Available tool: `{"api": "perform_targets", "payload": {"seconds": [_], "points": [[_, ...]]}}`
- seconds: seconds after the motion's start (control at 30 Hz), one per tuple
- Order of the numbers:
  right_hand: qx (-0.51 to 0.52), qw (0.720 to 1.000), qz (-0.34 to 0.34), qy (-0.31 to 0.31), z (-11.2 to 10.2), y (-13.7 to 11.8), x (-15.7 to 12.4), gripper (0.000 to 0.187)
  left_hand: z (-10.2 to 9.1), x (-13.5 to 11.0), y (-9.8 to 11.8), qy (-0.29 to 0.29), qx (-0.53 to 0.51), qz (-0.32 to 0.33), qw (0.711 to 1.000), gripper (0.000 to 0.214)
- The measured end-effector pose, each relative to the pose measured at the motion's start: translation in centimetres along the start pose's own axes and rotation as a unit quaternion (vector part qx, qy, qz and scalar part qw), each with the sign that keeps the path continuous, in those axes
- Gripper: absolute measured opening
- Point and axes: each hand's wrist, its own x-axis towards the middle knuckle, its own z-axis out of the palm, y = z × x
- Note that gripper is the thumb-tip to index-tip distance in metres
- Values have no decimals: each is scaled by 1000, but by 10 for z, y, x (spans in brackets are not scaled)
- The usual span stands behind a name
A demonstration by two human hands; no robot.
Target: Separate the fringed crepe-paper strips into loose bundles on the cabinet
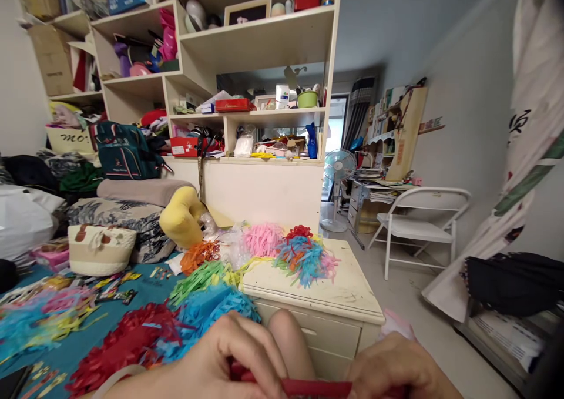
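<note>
At the bottom of the head view, my left hand (229, 358) has its fingers curled round one end of a red strip (315, 387). My right hand (396, 366) pinches the strip's other end, so it stretches between both hands. Its lower side is cut off by the picture edge. Left of my left hand lies a red fringed paper bunch (123, 340) on the teal bed cover. Just behind my hands is a blue fringed paper bunch (202, 311). My bare knee (288, 334) shows between the hands.
A cream cabinet (352, 296) stands ahead, bearing blue and pink fringed paper (302, 258). Green fringe (198, 281), a yellow cushion (180, 217) and a woven bag (102, 251) lie to the left. A white folding chair (418, 220) and a fan (339, 167) stand at right.
</note>
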Motion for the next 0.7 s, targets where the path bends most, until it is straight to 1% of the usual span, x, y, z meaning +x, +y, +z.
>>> {"api": "perform_targets", "payload": {"seconds": [0.07, 0.13, 0.17, 0.23, 0.27, 0.33, 0.37, 0.43, 0.5, 0.6, 0.7], "points": [[-26, 998, 21, -49, -6, -7, 4, 16, -2, 0, 5, -15, 57, -18, 998, 15], [-16, 990, 87, -108, -12, -16, 11, 15, -3, 1, 9, -26, 125, -23, 992, 16], [1, 983, 128, -132, -14, -21, 15, 21, -3, 1, 12, -35, 155, -25, 987, 17], [30, 963, 207, -169, -15, -29, 27, 38, -2, 3, 16, -60, 204, -26, 977, 19], [33, 953, 239, -183, -14, -32, 33, 39, -2, 4, 18, -70, 226, -28, 971, 20], [20, 937, 275, -213, -9, -35, 45, 22, -1, 5, 21, -83, 259, -30, 962, 21], [12, 931, 283, -228, -6, -35, 50, 14, -1, 5, 22, -83, 267, -26, 960, 21], [-3, 928, 283, -241, -1, -34, 57, 15, -1, 5, 22, -78, 272, -17, 959, 20], [-17, 930, 281, -238, 3, -34, 60, 16, -2, 2, 22, -79, 278, -16, 957, 19], [-50, 931, 275, -236, 3, -35, 57, 19, -4, -3, 22, -82, 291, -39, 952, 22], [-100, 936, 247, -231, 2, -38, 54, 22, -7, -3, 26, -88, 279, -65, 954, 14]]}}
